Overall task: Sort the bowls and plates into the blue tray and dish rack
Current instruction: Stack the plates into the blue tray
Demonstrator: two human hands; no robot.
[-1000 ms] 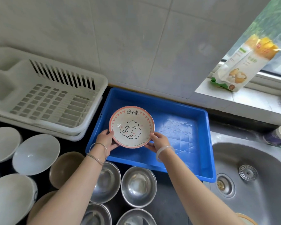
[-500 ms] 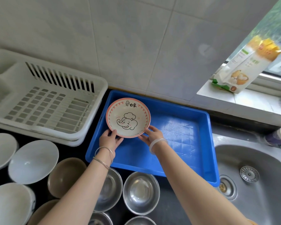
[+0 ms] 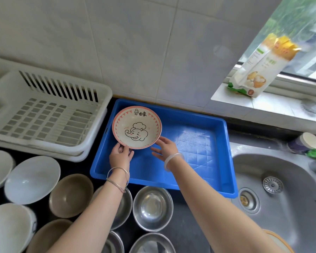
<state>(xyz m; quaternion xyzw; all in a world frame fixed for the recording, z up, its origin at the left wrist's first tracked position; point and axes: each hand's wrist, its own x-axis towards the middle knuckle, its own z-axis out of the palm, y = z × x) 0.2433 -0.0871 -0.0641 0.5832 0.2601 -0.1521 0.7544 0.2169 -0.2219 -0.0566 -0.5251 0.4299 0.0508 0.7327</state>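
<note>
A pink-rimmed plate (image 3: 136, 127) with a cartoon elephant lies in the back left corner of the blue tray (image 3: 199, 143). My left hand (image 3: 120, 155) grips the plate's near rim. My right hand (image 3: 165, 147) is beside the plate's near right edge with its fingers spread, the fingertips just at the rim. The white dish rack (image 3: 49, 117) stands to the left of the tray with nothing in it. In front of the tray sit white bowls (image 3: 32, 179), a brown bowl (image 3: 71, 195) and several steel bowls (image 3: 152, 207); my forearms cover parts of them.
A steel sink (image 3: 281, 189) lies right of the tray. A flour bag (image 3: 259, 70) leans on the window sill at the back right. A paper cup (image 3: 306, 143) stands behind the sink. The tiled wall runs close behind the rack and tray.
Both hands carried the plate from the tray's front left part back to its far left corner. The right hand's fingers have since opened off the rim.
</note>
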